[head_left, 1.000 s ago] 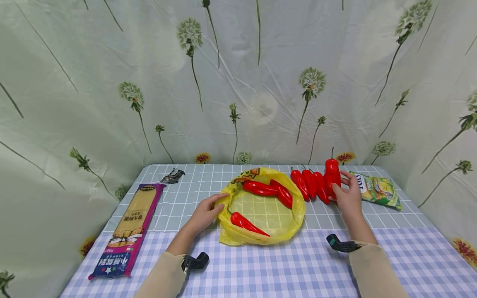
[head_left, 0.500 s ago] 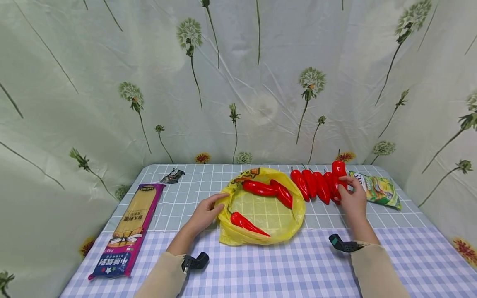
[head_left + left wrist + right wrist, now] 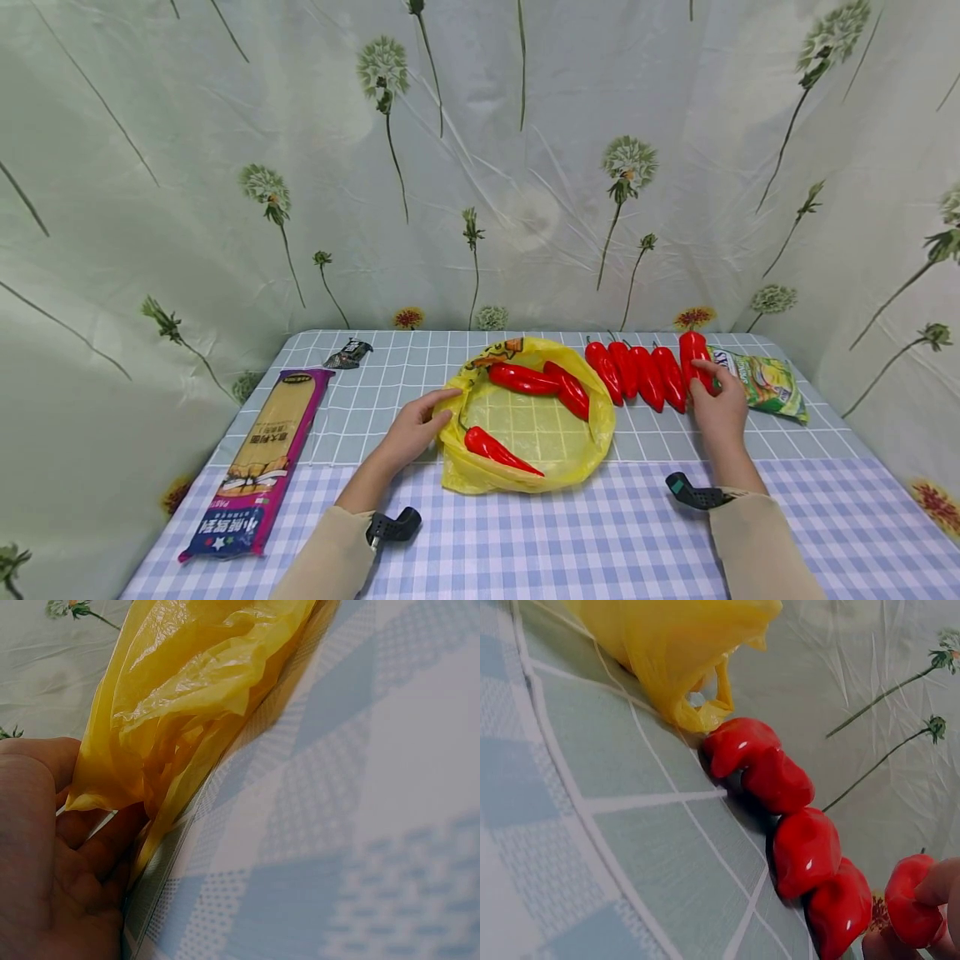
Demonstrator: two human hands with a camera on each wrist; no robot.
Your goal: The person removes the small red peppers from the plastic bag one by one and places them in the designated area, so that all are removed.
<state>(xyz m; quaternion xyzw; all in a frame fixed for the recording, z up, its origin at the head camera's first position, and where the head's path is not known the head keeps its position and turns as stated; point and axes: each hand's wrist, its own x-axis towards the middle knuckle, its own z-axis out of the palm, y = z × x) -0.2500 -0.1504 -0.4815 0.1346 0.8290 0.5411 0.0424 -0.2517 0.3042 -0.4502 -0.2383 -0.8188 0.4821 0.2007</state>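
Held pepper: red and glossy, at the right end of a row of peppers and just beside the green packet; the hand hides its lower part, so contact with the table cannot be told.
Right hand: stretched forward, thumb on the pepper's near side and fingers round it, closed to the pepper's width in a pinch.
Row of peppers: four red ones side by side, stems away from the person; the right wrist view shows a narrow gap before the held one.
Yellow bag: lies with its mouth spread wide; dark and orange print on its far left rim is too crumpled to read.
Bag contents: three red peppers, two meeting at the back, one slanting along the front.
Left hand: at the bag's left edge, the plastic gripped between thumb and curled fingers.
Green packet: far right, its large white lettering partly covered by the right hand.
Pasta packet: far left, magenta-edged, with "PAST" legible among Chinese characters, and a white star.
Black wrapper: behind the pasta, its pale lettering too small to read.
Table: blue-white check in front, grey-green grid behind.
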